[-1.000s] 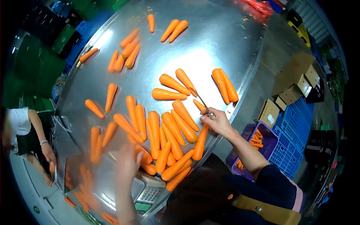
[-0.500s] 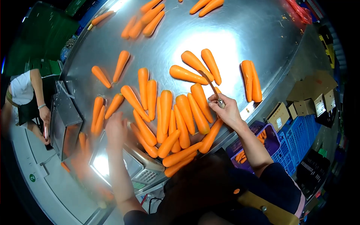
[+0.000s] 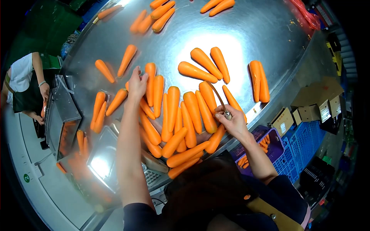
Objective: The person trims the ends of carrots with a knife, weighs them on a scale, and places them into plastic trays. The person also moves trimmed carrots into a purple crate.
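My right hand is closed around the handle of a knife with a thin, curved blade. Its blade points up and left over the carrots grouped on the metal table. One carrot lies just beyond my right fingers. My left hand hovers over or touches a carrot, partly covered by the hand and wrist. The left thumb and fingers are apart, with nothing visible between them. An upright-lying carrot is just right of that hand.
A scale with a keypad stands left of my forearm. More carrots lie across the metal table. Purple crate, blue crates and cardboard boxes are at right. Another person works at left.
My left hand has moved up and right from beside the scale to the carrots. My right hand keeps the knife; a carrot near it shows more fully. The view has shifted slightly.
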`<state>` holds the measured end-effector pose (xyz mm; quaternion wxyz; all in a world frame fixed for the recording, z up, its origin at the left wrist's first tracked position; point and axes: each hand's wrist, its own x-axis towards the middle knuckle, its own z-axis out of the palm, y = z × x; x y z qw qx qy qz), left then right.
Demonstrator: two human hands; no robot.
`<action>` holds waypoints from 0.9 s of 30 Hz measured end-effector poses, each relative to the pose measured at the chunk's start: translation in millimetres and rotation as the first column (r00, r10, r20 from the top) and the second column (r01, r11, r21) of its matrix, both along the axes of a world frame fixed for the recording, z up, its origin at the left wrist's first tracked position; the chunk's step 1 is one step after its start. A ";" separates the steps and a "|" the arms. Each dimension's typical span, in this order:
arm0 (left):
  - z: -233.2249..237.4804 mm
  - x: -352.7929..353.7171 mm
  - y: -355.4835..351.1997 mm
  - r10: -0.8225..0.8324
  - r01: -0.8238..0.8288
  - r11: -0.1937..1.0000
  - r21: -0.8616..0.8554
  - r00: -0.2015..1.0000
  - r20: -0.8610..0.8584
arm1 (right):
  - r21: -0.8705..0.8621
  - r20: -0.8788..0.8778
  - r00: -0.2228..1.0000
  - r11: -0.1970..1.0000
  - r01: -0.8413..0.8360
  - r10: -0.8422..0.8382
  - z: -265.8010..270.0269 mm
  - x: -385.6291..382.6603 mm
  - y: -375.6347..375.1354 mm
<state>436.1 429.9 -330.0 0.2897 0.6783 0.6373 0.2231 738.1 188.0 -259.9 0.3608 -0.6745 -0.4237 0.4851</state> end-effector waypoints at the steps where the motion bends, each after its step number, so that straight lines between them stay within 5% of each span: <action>1: 0.3 9.0 1.7 0.025 -0.023 0.998 -0.062 0.999 0.025 | 0.003 -0.001 1.000 1.000 -0.010 0.010 -1.2 -1.9 -2.6; 8: 12.3 -2.8 -16.9 -0.130 0.059 0.942 -0.330 0.972 -0.197 | -0.006 0.044 0.995 0.996 -0.090 0.091 -7.8 -8.5 -13.3; 11: 34.6 8.7 -36.5 -0.038 0.007 0.939 -0.344 0.996 -0.085 | 0.021 0.060 0.992 0.994 -0.111 0.109 -11.1 -11.0 -9.9; 19: 18.2 32.2 -51.3 -0.078 0.068 0.997 -0.048 0.970 -0.232 | 0.032 0.030 0.997 0.997 -0.074 0.073 2.0 -5.7 -9.9; 22: 28.0 38.7 -36.2 -0.023 -0.049 0.967 -0.252 0.962 -0.274 | 0.068 0.055 0.997 0.997 -0.049 0.045 -1.1 0.4 -23.9; 25: 20.7 52.5 -45.3 -0.070 0.006 0.993 -0.117 0.833 -0.548 | 0.051 0.081 0.997 0.998 -0.020 0.016 0.4 1.9 -37.5; 27: 20.7 53.8 -45.0 -0.071 -0.011 0.989 -0.150 0.844 -0.531 | 0.051 0.088 0.996 0.999 -0.008 0.003 5.4 -1.4 -46.7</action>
